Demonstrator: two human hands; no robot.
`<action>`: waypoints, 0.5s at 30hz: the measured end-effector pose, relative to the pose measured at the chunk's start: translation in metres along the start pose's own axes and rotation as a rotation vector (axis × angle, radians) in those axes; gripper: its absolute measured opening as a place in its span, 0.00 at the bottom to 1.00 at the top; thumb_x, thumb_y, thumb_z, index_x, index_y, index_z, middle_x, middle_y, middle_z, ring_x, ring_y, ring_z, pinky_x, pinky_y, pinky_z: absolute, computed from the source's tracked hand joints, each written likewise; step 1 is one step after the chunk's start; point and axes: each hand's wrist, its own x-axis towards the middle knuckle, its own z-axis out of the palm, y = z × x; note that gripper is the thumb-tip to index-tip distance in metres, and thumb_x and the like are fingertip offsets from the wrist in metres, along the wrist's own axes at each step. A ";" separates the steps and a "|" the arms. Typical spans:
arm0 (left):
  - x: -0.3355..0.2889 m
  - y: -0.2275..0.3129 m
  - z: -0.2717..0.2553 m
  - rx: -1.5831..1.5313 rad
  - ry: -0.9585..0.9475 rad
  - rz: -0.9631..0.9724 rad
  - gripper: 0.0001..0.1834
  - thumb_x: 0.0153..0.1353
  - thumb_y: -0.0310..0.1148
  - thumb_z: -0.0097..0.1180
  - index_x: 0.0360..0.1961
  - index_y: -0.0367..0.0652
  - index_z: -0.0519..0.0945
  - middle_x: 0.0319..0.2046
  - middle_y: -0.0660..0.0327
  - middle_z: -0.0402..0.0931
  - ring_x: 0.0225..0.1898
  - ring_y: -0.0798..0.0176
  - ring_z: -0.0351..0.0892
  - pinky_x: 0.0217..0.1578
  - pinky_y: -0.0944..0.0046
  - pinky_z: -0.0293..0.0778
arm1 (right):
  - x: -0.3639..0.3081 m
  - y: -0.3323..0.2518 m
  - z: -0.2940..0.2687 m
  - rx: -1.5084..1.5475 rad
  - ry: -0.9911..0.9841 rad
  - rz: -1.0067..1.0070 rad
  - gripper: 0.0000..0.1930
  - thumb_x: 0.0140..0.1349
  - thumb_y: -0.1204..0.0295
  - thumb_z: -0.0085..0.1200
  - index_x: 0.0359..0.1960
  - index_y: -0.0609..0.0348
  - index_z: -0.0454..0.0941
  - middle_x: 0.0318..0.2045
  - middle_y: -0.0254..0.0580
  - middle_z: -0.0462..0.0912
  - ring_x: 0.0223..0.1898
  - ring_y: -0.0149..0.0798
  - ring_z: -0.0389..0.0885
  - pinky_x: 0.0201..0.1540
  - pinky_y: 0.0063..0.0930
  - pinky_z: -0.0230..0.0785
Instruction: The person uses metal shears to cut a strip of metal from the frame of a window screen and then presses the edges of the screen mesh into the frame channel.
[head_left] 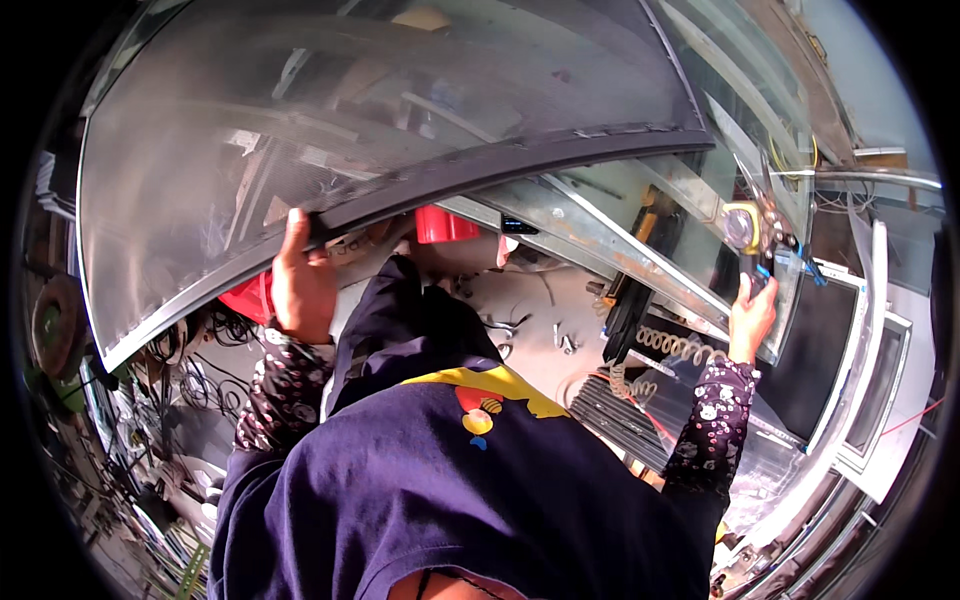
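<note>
The framed mesh screen (190, 200) spans the far side of the view, from the left to past the middle, its dark near edge (500, 178) facing the person. The left hand (303, 290) grasps that edge, thumb on top. The screen is probably light for its breadth, with a stiff rim but mesh that could dent or tear; hold it by the rim, ideally at two spread points. The right hand (752, 318) touches a dark tool handle (751, 266) below a yellow tape measure (742, 227); I cannot tell how firmly it holds.
</note>
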 end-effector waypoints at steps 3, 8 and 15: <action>-0.034 -0.032 0.031 0.484 -0.118 -0.020 0.18 0.64 0.38 0.40 0.44 0.32 0.70 0.38 0.59 0.72 0.40 0.66 0.70 0.46 0.71 0.64 | 0.012 0.034 0.001 0.014 -0.043 0.097 0.19 0.55 0.60 0.51 0.41 0.62 0.67 0.27 0.57 0.77 0.32 0.59 0.75 0.32 0.45 0.65; -0.049 -0.075 0.059 -0.063 -0.234 -0.229 0.16 0.61 0.39 0.46 0.42 0.37 0.71 0.40 0.60 0.71 0.45 0.65 0.68 0.49 0.66 0.62 | 0.025 0.062 -0.002 0.287 0.067 0.101 0.14 0.55 0.69 0.51 0.40 0.65 0.68 0.32 0.48 0.78 0.36 0.45 0.78 0.39 0.33 0.67; -0.035 -0.082 0.046 0.107 -0.472 -0.197 0.17 0.60 0.33 0.46 0.47 0.34 0.68 0.46 0.57 0.69 0.52 0.62 0.64 0.55 0.62 0.54 | 0.006 -0.059 -0.097 0.539 -0.150 0.201 0.12 0.55 0.70 0.51 0.39 0.62 0.68 0.25 0.38 0.78 0.20 0.30 0.74 0.23 0.20 0.67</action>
